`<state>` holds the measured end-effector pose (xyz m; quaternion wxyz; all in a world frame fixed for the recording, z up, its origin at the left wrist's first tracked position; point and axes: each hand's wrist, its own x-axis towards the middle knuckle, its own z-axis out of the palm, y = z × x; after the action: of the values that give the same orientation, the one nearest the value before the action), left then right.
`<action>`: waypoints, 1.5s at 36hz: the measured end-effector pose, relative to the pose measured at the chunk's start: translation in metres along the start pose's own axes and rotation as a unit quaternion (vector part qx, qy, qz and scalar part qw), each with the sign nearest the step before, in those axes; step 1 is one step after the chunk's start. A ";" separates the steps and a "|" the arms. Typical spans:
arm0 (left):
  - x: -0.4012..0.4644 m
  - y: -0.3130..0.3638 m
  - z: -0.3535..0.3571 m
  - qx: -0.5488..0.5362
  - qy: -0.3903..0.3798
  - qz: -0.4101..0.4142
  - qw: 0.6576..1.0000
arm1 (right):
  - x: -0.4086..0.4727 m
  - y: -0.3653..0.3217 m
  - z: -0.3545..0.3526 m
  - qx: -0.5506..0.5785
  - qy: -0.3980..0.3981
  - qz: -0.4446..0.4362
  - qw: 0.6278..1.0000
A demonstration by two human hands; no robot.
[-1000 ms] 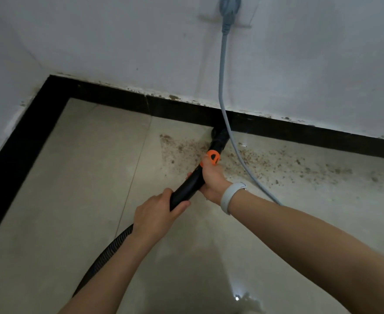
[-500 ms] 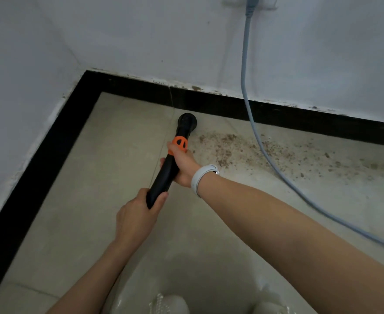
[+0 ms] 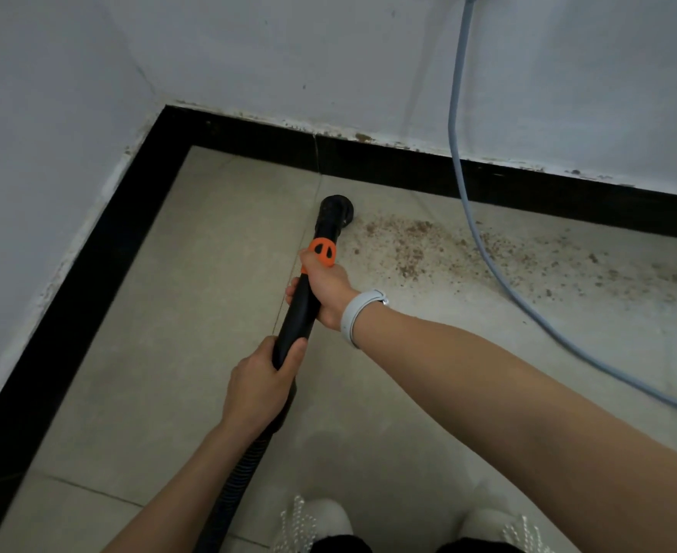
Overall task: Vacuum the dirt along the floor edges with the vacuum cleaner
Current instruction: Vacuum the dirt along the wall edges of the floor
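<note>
Both hands gripping black vacuum wand [image 3: 301, 309]: left hand [image 3: 259, 387] low, right hand [image 3: 326, 287] by orange collar [image 3: 322, 252]. Round nozzle [image 3: 336, 211] on tile beside brown dirt [image 3: 408, 249]. Grey cord [image 3: 462, 185] hanging down wall.

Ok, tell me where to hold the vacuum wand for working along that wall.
Grip the wand on its straight black shaft, from above: right hand just behind the orange collar, left hand lower, near the ribbed hose. The nozzle slopes down and away, so two spaced hands likely steer best.

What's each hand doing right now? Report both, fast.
Left hand: closed, gripping the wand at its lower end.
Right hand: closed, gripping the wand just below the orange collar.
</note>
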<state>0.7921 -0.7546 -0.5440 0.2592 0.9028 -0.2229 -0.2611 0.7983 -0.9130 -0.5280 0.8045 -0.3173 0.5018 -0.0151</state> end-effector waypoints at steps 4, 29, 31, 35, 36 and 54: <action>-0.001 0.003 0.005 0.001 -0.021 0.009 1.000 | -0.002 0.002 -0.013 0.004 0.012 -0.010 1.000; 0.010 0.043 0.034 -0.131 -0.130 0.055 0.981 | -0.004 -0.026 -0.065 -0.004 0.087 -0.022 0.996; 0.011 0.046 0.038 -0.139 -0.138 0.056 0.979 | -0.004 -0.027 -0.073 -0.001 0.092 -0.022 0.996; 0.013 0.051 0.045 -0.133 -0.151 0.064 0.977 | -0.004 -0.029 -0.088 0.013 0.105 -0.025 0.994; 0.014 0.052 0.047 -0.132 -0.155 0.066 0.977 | -0.005 -0.029 -0.091 0.016 0.107 -0.026 0.994; 0.037 0.105 0.070 -0.072 -0.203 0.114 0.970 | -0.005 -0.061 -0.141 0.036 0.160 -0.050 0.985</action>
<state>0.7510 -0.8792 -0.5466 0.3012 0.7784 -0.3524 -0.4232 0.6990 -1.0299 -0.5337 0.7227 -0.3066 0.6069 -0.1241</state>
